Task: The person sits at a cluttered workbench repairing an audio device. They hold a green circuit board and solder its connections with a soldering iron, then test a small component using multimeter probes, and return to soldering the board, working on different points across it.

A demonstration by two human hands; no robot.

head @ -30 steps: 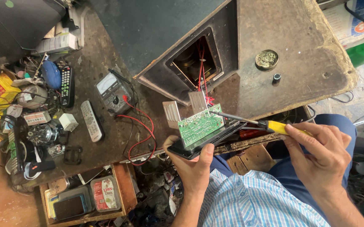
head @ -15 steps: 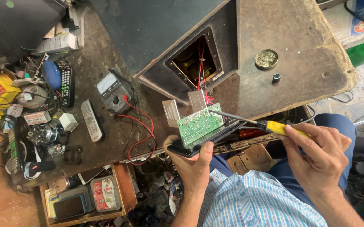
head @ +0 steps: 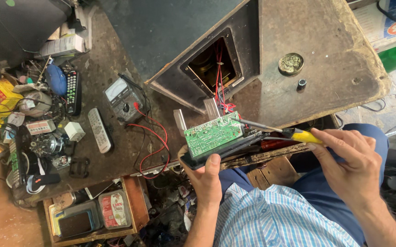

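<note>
Nearest the camera, the left hand (head: 205, 176) grips a black panel (head: 220, 148) at the desk's near edge, thumb up against its lower rim and fingers wrapped beneath. A green circuit board (head: 213, 135) sits on that panel, solder side up and tilted toward the person. The right hand (head: 354, 162) is closed around the yellow handle of a soldering iron (head: 280, 130), fingers curled over it in a pen-like hold; its dark tip rests at the board's right upper edge, beside the red wires (head: 220, 98).

The step in hand looks like touching up or freeing a joint where those wires meet the board. A next move would call for a steady board and the tip kept off neighbouring pads.

Farther in, the wires run up into the open cutout of a wooden speaker cabinet (head: 307, 32). Toward the desk's left lie an analogue multimeter (head: 123, 97) with red leads, and a grey remote control (head: 99, 130).
</note>
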